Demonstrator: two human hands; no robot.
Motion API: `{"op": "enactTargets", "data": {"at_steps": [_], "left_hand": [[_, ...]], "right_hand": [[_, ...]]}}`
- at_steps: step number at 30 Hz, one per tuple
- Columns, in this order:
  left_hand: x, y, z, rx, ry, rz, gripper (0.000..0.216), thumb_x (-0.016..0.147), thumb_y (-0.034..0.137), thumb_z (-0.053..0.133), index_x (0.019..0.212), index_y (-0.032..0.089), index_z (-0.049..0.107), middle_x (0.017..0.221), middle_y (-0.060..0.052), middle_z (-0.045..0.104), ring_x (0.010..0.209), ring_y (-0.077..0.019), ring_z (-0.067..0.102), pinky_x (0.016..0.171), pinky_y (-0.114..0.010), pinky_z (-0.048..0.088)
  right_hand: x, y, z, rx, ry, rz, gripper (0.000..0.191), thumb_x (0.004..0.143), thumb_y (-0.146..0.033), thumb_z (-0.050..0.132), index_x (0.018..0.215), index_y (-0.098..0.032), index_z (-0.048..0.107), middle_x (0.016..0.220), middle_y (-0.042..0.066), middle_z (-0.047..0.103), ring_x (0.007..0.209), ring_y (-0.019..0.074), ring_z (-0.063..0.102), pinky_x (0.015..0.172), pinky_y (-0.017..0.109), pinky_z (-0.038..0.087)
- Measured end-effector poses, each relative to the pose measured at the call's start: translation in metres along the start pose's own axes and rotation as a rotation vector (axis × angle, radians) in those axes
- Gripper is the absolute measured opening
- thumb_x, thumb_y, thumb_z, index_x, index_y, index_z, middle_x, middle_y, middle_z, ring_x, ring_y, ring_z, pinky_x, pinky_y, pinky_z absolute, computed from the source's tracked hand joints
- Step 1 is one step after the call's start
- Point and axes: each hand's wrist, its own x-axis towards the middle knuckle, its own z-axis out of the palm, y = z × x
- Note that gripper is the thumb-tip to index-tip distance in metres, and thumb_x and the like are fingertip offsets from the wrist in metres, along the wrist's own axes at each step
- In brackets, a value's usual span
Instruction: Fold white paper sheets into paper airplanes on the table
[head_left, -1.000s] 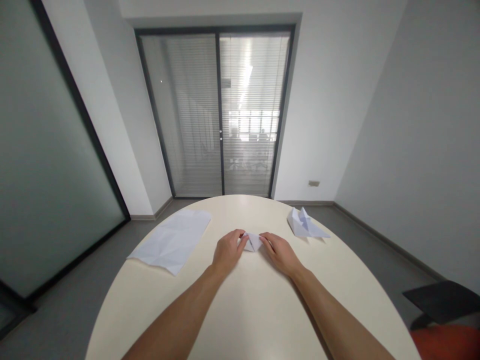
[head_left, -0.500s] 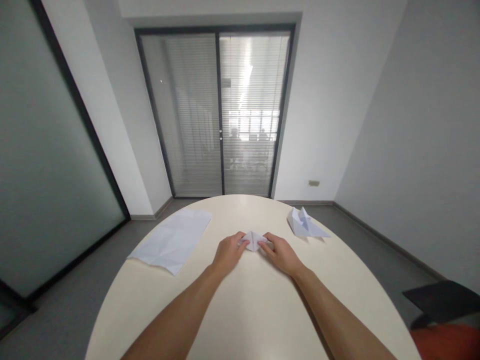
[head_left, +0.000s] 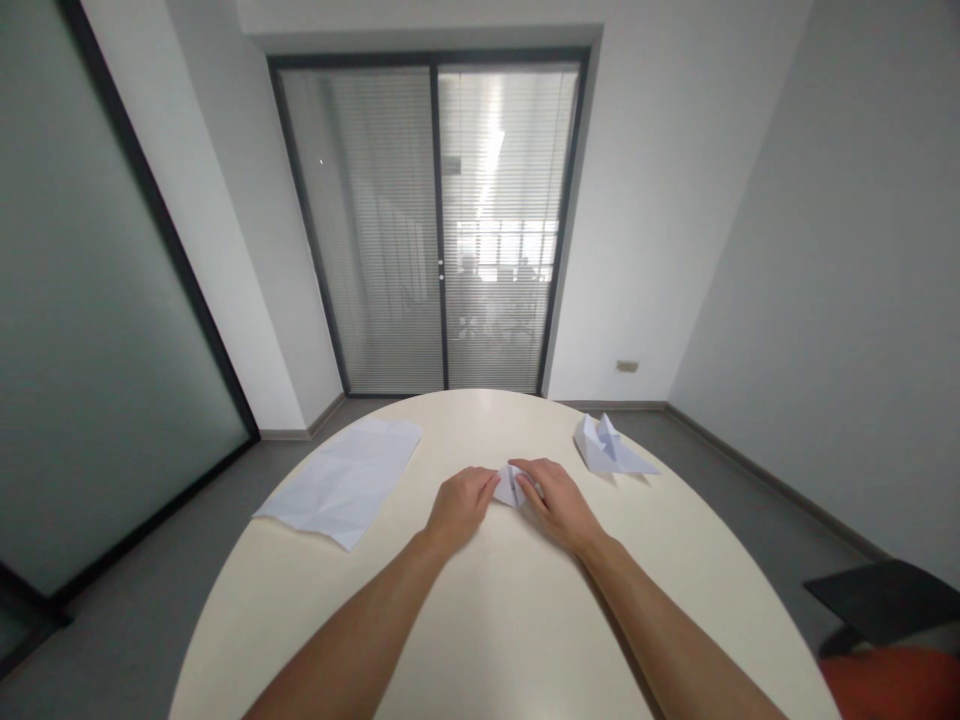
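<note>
A small folded white paper (head_left: 509, 489) is held between both hands over the middle of the round table. My left hand (head_left: 463, 503) pinches its left corner with thumb and fingers. On the other side, my right hand (head_left: 555, 500) is closed on the right part, its thumb near the middle crease and its fingers behind the top edge. Much of the paper's right side is hidden by that hand. A slit or dark fold line runs down the paper's centre.
A creased white sheet (head_left: 349, 475) lies at the left of the cream round table (head_left: 480, 620). A folded paper boat-like shape (head_left: 609, 450) stands at the right rim. Beyond the table is a glass door (head_left: 360, 250); a black and red chair (head_left: 885, 600) is at lower right.
My right hand has shifted left and over the folded paper, covering more of it. My left fingers have drawn together at its left corner. The sheet and the boat-like shape stay put.
</note>
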Motion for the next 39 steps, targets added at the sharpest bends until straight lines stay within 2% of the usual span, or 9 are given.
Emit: {"op": "enactTargets", "data": {"at_steps": [6, 12, 16, 22, 28, 34, 39], "left_hand": [[0.0, 0.001, 0.0, -0.021, 0.015, 0.038, 0.031, 0.103, 0.031, 0.039, 0.108, 0.021, 0.068, 0.106, -0.005, 0.072, 0.101, -0.0179, 0.064, 0.095, -0.031, 0.048], [-0.001, -0.002, 0.003, -0.025, 0.047, 0.007, 0.021, 0.099, 0.027, 0.048, 0.107, 0.022, 0.068, 0.105, -0.003, 0.073, 0.099, -0.0176, 0.065, 0.093, -0.031, 0.048], [-0.001, -0.001, 0.002, -0.029, 0.027, -0.011, 0.021, 0.099, 0.025, 0.048, 0.104, 0.023, 0.069, 0.102, -0.001, 0.073, 0.096, -0.0168, 0.066, 0.091, -0.03, 0.049], [-0.001, 0.004, -0.001, -0.095, 0.02, -0.04, 0.025, 0.097, 0.028, 0.052, 0.118, 0.026, 0.065, 0.111, -0.001, 0.072, 0.1, -0.0161, 0.066, 0.095, -0.03, 0.049], [-0.001, 0.003, 0.001, -0.107, 0.027, -0.059, 0.023, 0.097, 0.028, 0.05, 0.111, 0.026, 0.068, 0.107, -0.001, 0.073, 0.097, -0.0162, 0.066, 0.09, -0.029, 0.052], [-0.001, 0.0, 0.003, -0.105, 0.061, -0.113, 0.022, 0.098, 0.029, 0.05, 0.111, 0.027, 0.068, 0.109, 0.0, 0.073, 0.095, -0.0154, 0.067, 0.085, -0.026, 0.052], [0.0, -0.004, 0.002, -0.075, 0.105, -0.189, 0.02, 0.098, 0.031, 0.051, 0.108, 0.028, 0.067, 0.1, 0.001, 0.075, 0.085, -0.0148, 0.069, 0.076, -0.024, 0.052]], "right_hand": [[0.0, -0.003, -0.001, -0.006, 0.048, -0.016, 0.032, 0.102, -0.035, 0.042, 0.127, -0.025, 0.058, 0.115, 0.01, 0.069, 0.105, 0.0248, 0.062, 0.095, 0.044, 0.048], [-0.001, -0.007, -0.001, 0.027, 0.012, -0.07, 0.026, 0.102, -0.033, 0.042, 0.119, -0.026, 0.06, 0.108, 0.008, 0.069, 0.102, 0.0232, 0.062, 0.091, 0.04, 0.049], [0.0, -0.007, 0.0, 0.074, 0.001, -0.02, 0.025, 0.102, -0.034, 0.04, 0.112, -0.024, 0.06, 0.103, 0.008, 0.068, 0.098, 0.0216, 0.062, 0.087, 0.036, 0.05], [0.0, -0.005, 0.002, 0.113, 0.002, 0.023, 0.023, 0.101, -0.036, 0.041, 0.108, -0.023, 0.058, 0.101, 0.007, 0.068, 0.095, 0.0207, 0.062, 0.086, 0.035, 0.05], [-0.002, -0.003, 0.006, 0.136, -0.003, 0.134, 0.024, 0.101, -0.039, 0.038, 0.11, -0.024, 0.054, 0.1, 0.007, 0.068, 0.09, 0.0203, 0.064, 0.083, 0.034, 0.049], [-0.002, -0.001, 0.007, 0.202, 0.048, 0.235, 0.023, 0.102, -0.04, 0.034, 0.112, -0.024, 0.047, 0.101, 0.007, 0.069, 0.088, 0.0207, 0.067, 0.079, 0.033, 0.049], [-0.002, 0.004, 0.006, 0.224, 0.116, 0.274, 0.022, 0.101, -0.039, 0.034, 0.113, -0.025, 0.047, 0.105, 0.008, 0.072, 0.093, 0.0206, 0.068, 0.081, 0.034, 0.051]]}}
